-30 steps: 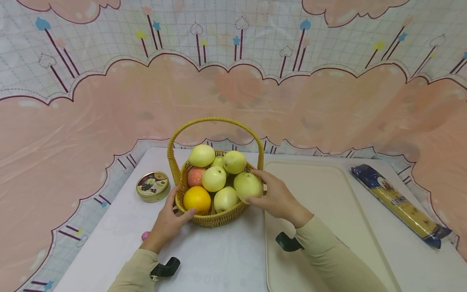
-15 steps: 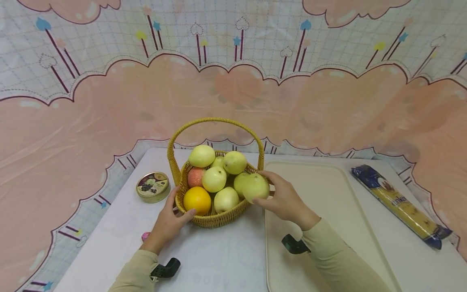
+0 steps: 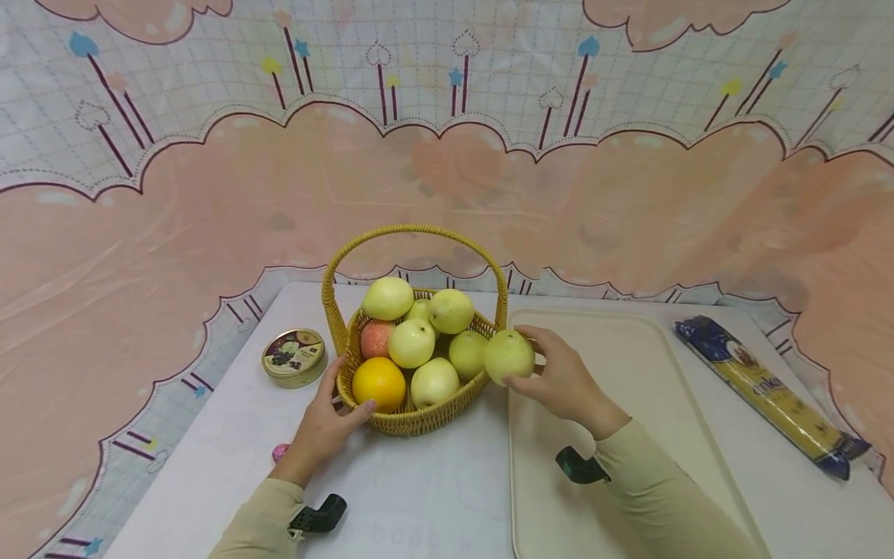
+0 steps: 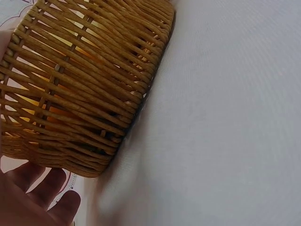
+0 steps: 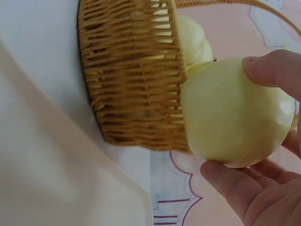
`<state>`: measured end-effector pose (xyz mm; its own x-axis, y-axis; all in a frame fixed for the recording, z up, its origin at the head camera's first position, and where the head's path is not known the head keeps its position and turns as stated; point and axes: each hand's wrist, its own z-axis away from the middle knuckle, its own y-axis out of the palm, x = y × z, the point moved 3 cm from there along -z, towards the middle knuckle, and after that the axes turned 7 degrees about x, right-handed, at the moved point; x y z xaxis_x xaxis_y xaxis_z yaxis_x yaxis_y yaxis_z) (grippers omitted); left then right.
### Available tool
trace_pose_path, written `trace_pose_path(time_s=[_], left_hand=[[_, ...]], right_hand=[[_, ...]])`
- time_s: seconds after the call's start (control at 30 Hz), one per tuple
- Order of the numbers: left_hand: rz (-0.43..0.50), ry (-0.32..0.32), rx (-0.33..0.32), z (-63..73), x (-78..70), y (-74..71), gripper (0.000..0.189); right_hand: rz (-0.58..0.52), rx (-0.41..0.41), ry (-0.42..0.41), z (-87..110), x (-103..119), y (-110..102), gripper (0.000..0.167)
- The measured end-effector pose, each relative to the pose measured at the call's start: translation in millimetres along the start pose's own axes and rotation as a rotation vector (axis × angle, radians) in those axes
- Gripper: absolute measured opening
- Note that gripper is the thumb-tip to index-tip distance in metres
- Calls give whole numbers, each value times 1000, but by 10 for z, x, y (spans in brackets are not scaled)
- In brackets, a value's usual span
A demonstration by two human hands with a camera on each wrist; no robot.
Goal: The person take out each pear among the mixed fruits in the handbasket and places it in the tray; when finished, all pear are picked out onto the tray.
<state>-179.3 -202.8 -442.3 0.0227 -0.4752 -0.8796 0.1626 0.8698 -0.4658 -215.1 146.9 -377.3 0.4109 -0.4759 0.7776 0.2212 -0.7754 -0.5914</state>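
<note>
A wicker basket [image 3: 419, 419] with a tall hoop handle holds several pale green fruits, a reddish fruit [image 3: 377, 340] and an orange [image 3: 379, 384]. My left hand [image 3: 328, 427] holds the basket's near-left side, its thumb over the rim beside the orange and its other fingers along the outer weave [image 4: 89, 84]. Just beyond the right rim, my right hand [image 3: 562, 380] grips a pale green apple [image 3: 509, 358] between thumb and fingers. In the right wrist view this apple [image 5: 235, 113] is off the pile and overlaps the rim; another green fruit [image 5: 193, 42] shows behind it.
A large beige tray [image 3: 594, 326] lies right of the basket, partly under my right forearm. Farther right is a long blue and yellow food packet [image 3: 768, 392]. To the left stand a round tin [image 3: 294, 357] and, by my left wrist, a small pink wrapped item [image 3: 279, 452].
My right hand has lifted the pale green apple out of the basket and carried it rightward past the rim, uncovering another green fruit. The left hand has stayed on the basket.
</note>
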Motion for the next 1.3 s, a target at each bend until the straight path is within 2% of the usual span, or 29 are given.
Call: trace_pose_path(time_s=[0.27,0.63,1.0,1.3], left_hand=[[9,11,-9,-1,4,0,91],[14,12,-9,-12,18,11,90],[-6,6,-18,-1,31,12,89],[-13,7,-23,8,40,18,89]], right_hand=[[10,1,13,-5,-122,-122,69],[128,-33,87,-117,-336,-329,72],[138,-54,145,-277,-641,-376,73],[98,-55,200,-400,-838,-355,74]])
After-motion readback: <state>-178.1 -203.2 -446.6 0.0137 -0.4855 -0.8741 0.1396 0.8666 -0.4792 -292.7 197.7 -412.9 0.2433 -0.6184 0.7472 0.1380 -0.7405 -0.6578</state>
